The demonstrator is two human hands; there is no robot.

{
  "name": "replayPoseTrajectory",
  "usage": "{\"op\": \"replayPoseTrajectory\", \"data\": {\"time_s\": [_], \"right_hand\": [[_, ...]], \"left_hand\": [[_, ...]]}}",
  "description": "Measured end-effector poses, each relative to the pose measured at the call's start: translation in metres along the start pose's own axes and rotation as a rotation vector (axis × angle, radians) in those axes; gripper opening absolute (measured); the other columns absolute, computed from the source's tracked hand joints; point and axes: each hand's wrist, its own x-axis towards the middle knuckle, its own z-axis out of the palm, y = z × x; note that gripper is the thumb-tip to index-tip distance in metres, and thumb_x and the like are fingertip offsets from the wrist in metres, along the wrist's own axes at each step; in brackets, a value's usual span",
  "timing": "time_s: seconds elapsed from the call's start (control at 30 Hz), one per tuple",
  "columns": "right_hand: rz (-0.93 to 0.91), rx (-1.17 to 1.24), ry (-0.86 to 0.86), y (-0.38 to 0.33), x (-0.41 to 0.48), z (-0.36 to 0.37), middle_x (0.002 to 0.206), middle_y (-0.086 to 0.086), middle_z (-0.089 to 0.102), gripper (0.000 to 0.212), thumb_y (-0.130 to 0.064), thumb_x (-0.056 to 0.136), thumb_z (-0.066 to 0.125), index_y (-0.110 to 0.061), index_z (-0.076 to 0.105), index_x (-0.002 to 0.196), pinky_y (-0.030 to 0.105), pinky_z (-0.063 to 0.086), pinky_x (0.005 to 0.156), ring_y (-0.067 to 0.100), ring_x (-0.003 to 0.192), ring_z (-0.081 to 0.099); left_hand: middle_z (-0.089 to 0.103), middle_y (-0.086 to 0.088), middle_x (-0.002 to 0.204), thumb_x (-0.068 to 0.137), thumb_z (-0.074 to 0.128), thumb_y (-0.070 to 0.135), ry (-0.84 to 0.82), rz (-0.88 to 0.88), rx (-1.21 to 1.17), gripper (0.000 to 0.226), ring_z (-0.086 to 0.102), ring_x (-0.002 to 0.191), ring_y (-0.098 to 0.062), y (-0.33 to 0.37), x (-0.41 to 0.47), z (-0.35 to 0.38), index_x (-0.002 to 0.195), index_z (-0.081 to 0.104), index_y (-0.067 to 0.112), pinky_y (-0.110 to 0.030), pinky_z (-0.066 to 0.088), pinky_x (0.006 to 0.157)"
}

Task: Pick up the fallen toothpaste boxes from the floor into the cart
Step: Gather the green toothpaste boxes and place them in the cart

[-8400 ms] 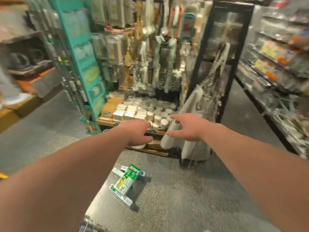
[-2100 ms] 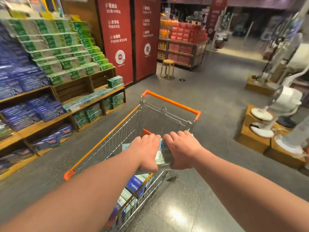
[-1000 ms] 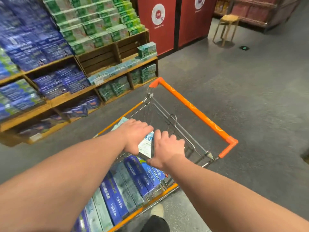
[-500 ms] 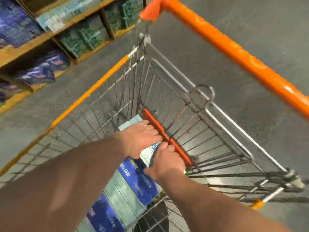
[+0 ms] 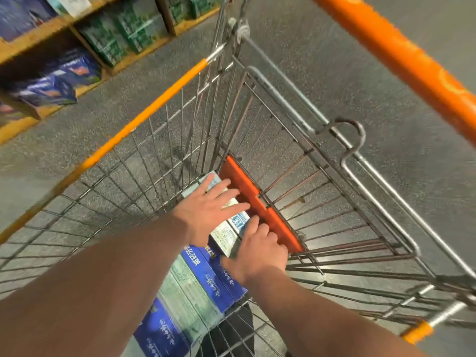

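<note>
Both my hands reach down into the wire cart [image 5: 144,106]. A small stack of pale green and white toothpaste boxes [image 5: 226,235] lies at the cart's bottom against the orange plastic strip [image 5: 257,202] at its end wall. My left hand [image 5: 206,210] rests flat on top of the stack with its fingers spread. My right hand [image 5: 257,251] curls around the stack's near end, thumb at the side. More blue and pale green boxes [image 5: 206,276] lie side by side on the cart floor just below my hands.
The cart's orange handle [image 5: 401,60] crosses the upper right, with a wire seat flap [image 5: 353,140] below it. A wooden shelf [image 5: 51,29] with green cartons [image 5: 121,32] and blue packs [image 5: 51,86] runs along the upper left. Grey speckled floor [image 5: 360,104] surrounds the cart.
The boxes went from the floor into the cart. In the last half second they reached the cart bottom and my left hand's fingers spread flat on top of them.
</note>
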Motion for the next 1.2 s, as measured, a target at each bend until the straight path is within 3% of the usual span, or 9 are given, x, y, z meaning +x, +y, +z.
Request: {"op": "replayPoseTrajectory", "data": {"time_s": [0.17,0.47,0.53,0.63,0.7,0.77,1.0,1.2], "right_hand": [[-0.001,-0.019,0.001,0.0,-0.002,-0.004,0.15,0.012,0.033,0.129,-0.079,0.075,0.06,-0.006,-0.007,0.156,0.047,0.045,0.095,0.032,0.132,0.042],[-0.071,-0.037,0.08,-0.005,-0.016,-0.021,0.15,0.012,0.033,0.12,-0.078,0.08,0.054,-0.007,-0.004,0.158,0.046,0.044,0.096,0.032,0.133,0.041],[-0.092,-0.043,0.11,-0.007,-0.031,-0.037,0.15,0.012,0.034,0.116,-0.076,0.082,0.052,-0.007,-0.002,0.158,0.046,0.043,0.098,0.032,0.134,0.041],[-0.159,-0.059,0.136,-0.011,-0.061,-0.073,0.151,0.012,0.035,0.11,-0.073,0.083,0.053,-0.008,0.004,0.158,0.045,0.041,0.103,0.032,0.136,0.041],[-0.227,-0.102,0.138,-0.016,-0.081,-0.1,0.15,0.011,0.037,0.104,-0.07,0.084,0.054,-0.01,0.01,0.156,0.045,0.042,0.103,0.033,0.134,0.043],[-0.299,-0.145,0.154,-0.024,-0.098,-0.128,0.144,0.01,0.042,0.093,-0.067,0.085,0.056,-0.012,0.022,0.151,0.044,0.045,0.099,0.033,0.13,0.047],[-0.638,-0.289,0.182,-0.065,-0.151,-0.205,0.138,0.014,0.049,0.082,-0.059,0.085,0.063,-0.012,0.033,0.145,0.044,0.047,0.101,0.035,0.127,0.051],[-0.972,-0.485,0.183,-0.097,-0.218,-0.225,0.138,0.014,0.05,0.079,-0.052,0.086,0.067,-0.012,0.033,0.146,0.042,0.045,0.104,0.034,0.129,0.049]], "left_hand": [[0.006,-0.004,0.169,0.077,0.077,0.022,0.023,-0.032,-0.038,0.116,-0.006,0.156,-0.03,-0.002,0.002,-0.005,0.161,-0.003,0.03,-0.057,-0.001,0.124],[-0.007,0.005,0.171,0.081,0.077,0.023,-0.016,-0.074,-0.094,0.115,-0.009,0.157,-0.025,0.008,-0.016,-0.011,0.162,-0.004,0.025,-0.051,0.0,0.125],[0.0,0.004,0.171,0.081,0.077,0.026,0.01,-0.092,-0.167,0.109,0.001,0.157,-0.022,0.008,-0.033,-0.024,0.162,0.004,0.026,-0.048,0.008,0.125],[0.03,0.0,0.162,0.082,0.071,0.029,0.103,-0.141,-0.287,0.083,0.027,0.15,-0.024,0.004,-0.075,-0.057,0.155,0.031,0.023,-0.045,0.034,0.117],[0.049,-0.001,0.141,0.081,0.065,0.031,0.165,-0.219,-0.349,0.062,0.045,0.136,-0.025,0.0,-0.108,-0.08,0.14,0.046,0.021,-0.044,0.047,0.101],[0.054,-0.004,0.128,0.082,0.063,0.036,0.195,-0.315,-0.393,0.052,0.052,0.126,-0.028,-0.002,-0.142,-0.101,0.13,0.051,0.019,-0.044,0.051,0.093],[0.056,-0.008,0.128,0.088,0.062,0.044,0.179,-0.706,-0.531,0.047,0.055,0.124,-0.03,0.017,-0.255,-0.15,0.125,0.054,0.016,-0.046,0.05,0.097],[0.058,-0.01,0.126,0.09,0.061,0.044,0.295,-1.091,-0.669,0.047,0.058,0.121,-0.032,0.088,-0.34,-0.173,0.126,0.054,0.015,-0.042,0.049,0.095]]}}
